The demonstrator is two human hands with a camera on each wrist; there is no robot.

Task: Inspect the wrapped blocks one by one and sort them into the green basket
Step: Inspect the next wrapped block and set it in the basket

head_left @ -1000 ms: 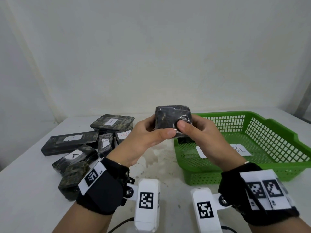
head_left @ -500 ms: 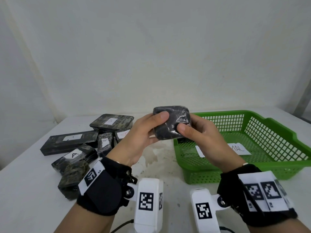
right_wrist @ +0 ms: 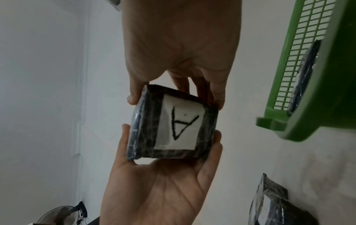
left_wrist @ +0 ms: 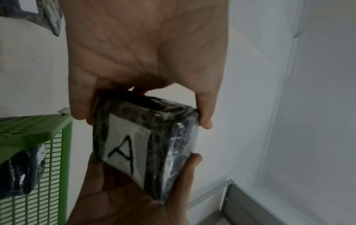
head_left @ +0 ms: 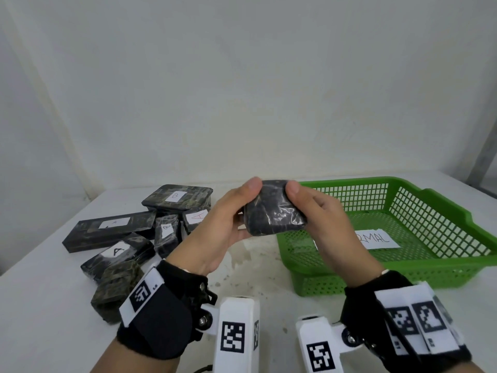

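Observation:
A small dark wrapped block [head_left: 274,211] is held in the air between both hands, just left of the green basket [head_left: 430,211]. My left hand [head_left: 236,211] grips its left side and my right hand [head_left: 309,208] its right side. Both thumbs lie on the far top edge and the fingers sit underneath. The plain dark side faces the head view. On the underside of the block [left_wrist: 144,144] a white label marked "A" shows in the left wrist view. The right wrist view shows the same label on the block [right_wrist: 173,126].
Several wrapped blocks [head_left: 126,238] with A and B labels lie piled at the table's left. A paper slip [head_left: 379,239] lies in the basket. One wrapped block [right_wrist: 304,76] sits in the basket's near left corner. The white wall stands close behind.
Both hands have turned the block over: its front face tipped upward, and the thumbs shifted from the near face to the far top edge. The block stays at about the same spot.

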